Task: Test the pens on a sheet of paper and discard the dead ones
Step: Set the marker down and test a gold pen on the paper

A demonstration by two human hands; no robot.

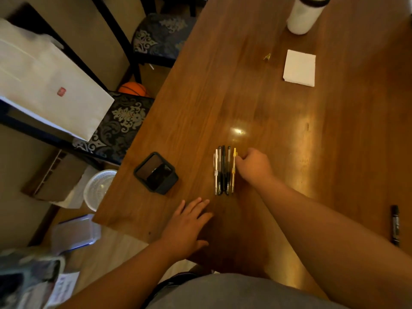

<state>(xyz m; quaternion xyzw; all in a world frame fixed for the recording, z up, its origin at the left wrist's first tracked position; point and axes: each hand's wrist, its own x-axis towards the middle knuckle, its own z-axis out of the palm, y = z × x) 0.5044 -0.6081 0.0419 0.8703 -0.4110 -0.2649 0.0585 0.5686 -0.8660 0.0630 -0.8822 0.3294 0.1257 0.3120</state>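
**Five pens in a row, one hand at the yellow one**

Seen from above, a person stands at a wooden table [278,130]. Five pens [223,170] lie side by side and touching, close to the table's near end. A white pen [215,175] is on the left, three dark ones are in the middle, and a yellow pen [233,175] is on the right.

The right hand [254,166] sits against the yellow pen's upper half with its fingers curled in. The fingertips are hidden under the hand, so it cannot be told whether they pinch the pen or only touch it. The left hand [191,224] lies flat on the wood just short of the row, fingers straight and slightly spread, holding nothing.

The white paper [299,68] lies well apart from the pens, toward the far end; whether it is one sheet or a small pad is hard to judge. Near it is a small gold object [267,56], too small to identify. A white bottle [305,14] with a dark band is cut off by the top edge.

A black marker [395,224] lies alone near the right edge of the frame. A black desk holder [156,172] stands at the table's left edge, its contents too dark to read. On the floor, a white mesh basket [100,188] is partly hidden by the tabletop. An orange ball [132,88] shows behind a patterned chair seat [124,126].
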